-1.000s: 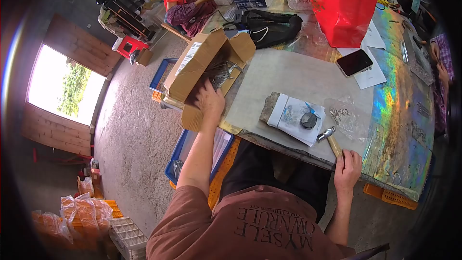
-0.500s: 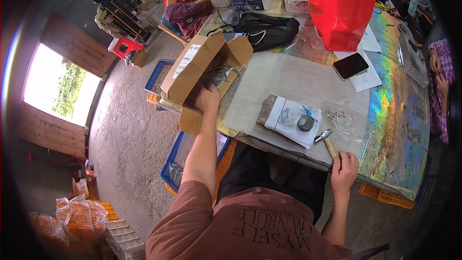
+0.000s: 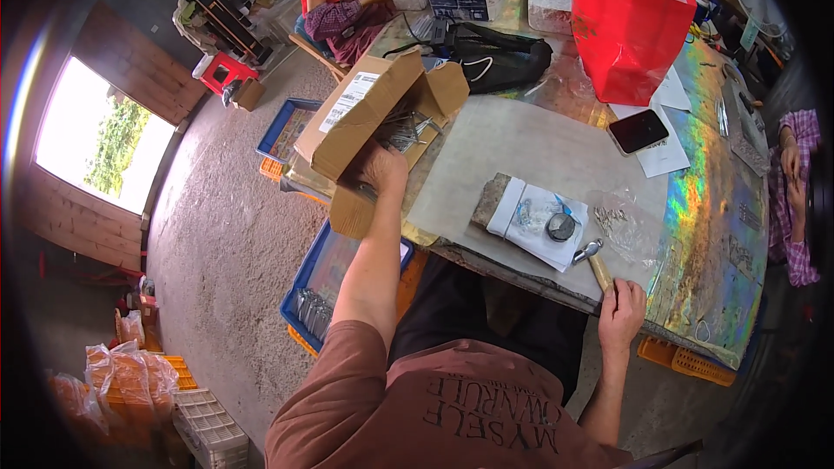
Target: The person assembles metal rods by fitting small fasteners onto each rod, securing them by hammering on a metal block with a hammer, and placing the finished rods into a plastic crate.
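My left hand reaches into an open cardboard box at the table's left edge. Its fingers are hidden by the box and its contents, so their grip cannot be seen. Thin silvery metal pieces lie in the box beside the hand. At the near edge of the table, my right hand is closed around the wooden handle of a hammer. The hammer's head lies by white folded paper on a grey slab. A dark round block rests on the paper.
Small metal pieces lie on clear plastic right of the paper. Farther back are a phone, a red bag and a black bag. Blue crates stand below left. Co-workers sit at far left and right.
The whole view has shifted slightly. My left hand stays in the box, its wrist turned a little; my right hand keeps its hold on the hammer.
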Motion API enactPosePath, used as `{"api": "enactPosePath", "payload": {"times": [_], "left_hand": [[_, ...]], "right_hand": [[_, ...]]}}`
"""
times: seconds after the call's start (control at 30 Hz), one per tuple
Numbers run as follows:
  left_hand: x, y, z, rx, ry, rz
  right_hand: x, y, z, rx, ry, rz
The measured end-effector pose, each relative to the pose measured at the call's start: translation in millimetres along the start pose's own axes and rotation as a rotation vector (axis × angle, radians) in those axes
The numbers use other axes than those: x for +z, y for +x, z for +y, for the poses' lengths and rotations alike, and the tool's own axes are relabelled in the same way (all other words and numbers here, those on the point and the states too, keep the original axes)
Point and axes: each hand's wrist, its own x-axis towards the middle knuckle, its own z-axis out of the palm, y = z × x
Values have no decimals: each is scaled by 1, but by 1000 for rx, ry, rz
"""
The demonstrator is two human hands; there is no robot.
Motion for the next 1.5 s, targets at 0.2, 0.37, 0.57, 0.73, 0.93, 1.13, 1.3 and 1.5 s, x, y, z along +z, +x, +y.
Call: {"api": "enactPosePath", "payload": {"times": [0.2, 0.37, 0.57, 0.73, 0.93, 1.13, 1.3, 1.5], "left_hand": [[-6, -5, 5, 32, -15, -155], [-21, -12, 9, 162, -29, -187], [-32, -20, 6, 319, 15, -199], [-35, -24, -8, 476, -16, -107], [-42, -20, -18, 608, -15, -50], [-27, -24, -12, 829, 73, -111], [-19, -16, -10, 973, 105, -91], [-26, -10, -5, 1016, -26, 40]], "right_hand": [[2, -1, 1, -3, -1, -1], [2, -1, -1, 15, 12, -5], [0, -1, -1, 13, 10, 9], [1, -3, 1, 22, 26, 14], [1, -2, 0, 27, 29, 27], [1, -2, -1, 23, 30, 28], [2, -2, 1, 4, 26, 26], [0, -2, 1, 4, 40, -1]]}}
